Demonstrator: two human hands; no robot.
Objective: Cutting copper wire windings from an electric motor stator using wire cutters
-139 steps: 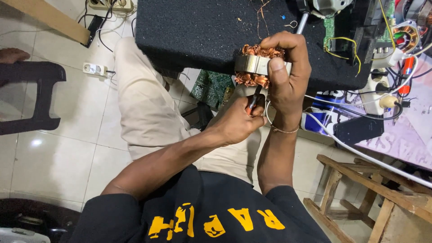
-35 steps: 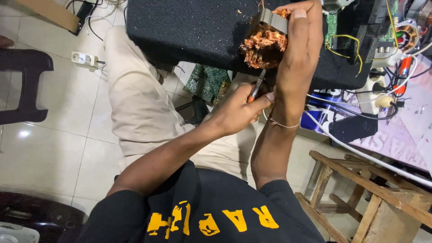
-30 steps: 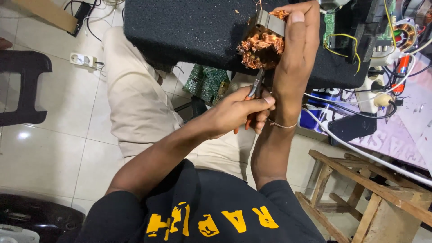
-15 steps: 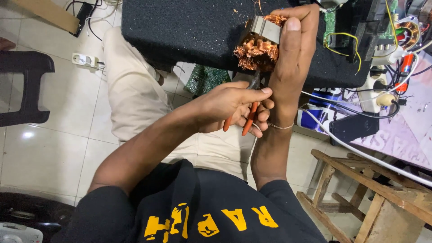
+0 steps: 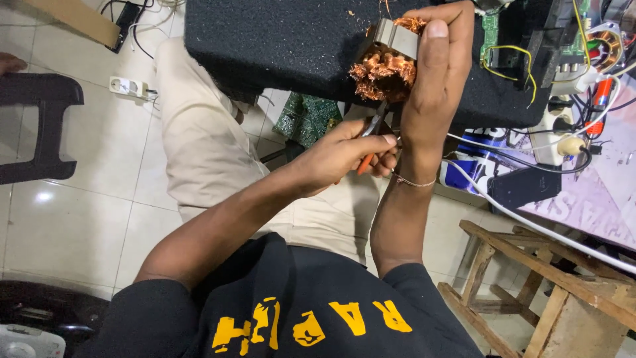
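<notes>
Motor stator [image 5: 387, 56] was gripped in right hand [image 5: 434, 79]; pliers [image 5: 371, 136] (orange-handled) were clasped by left hand [image 5: 344, 156], pointed up just beneath its copper windings.

Tight working gap at the bench edge.
Open tiled floor [image 5: 79, 219] to the left; blocked right by tangled cables [image 5: 530, 152], power strip [image 5: 560, 132] and wooden frame [image 5: 550, 278]; black foam mat [image 5: 278, 46] ahead.
</notes>
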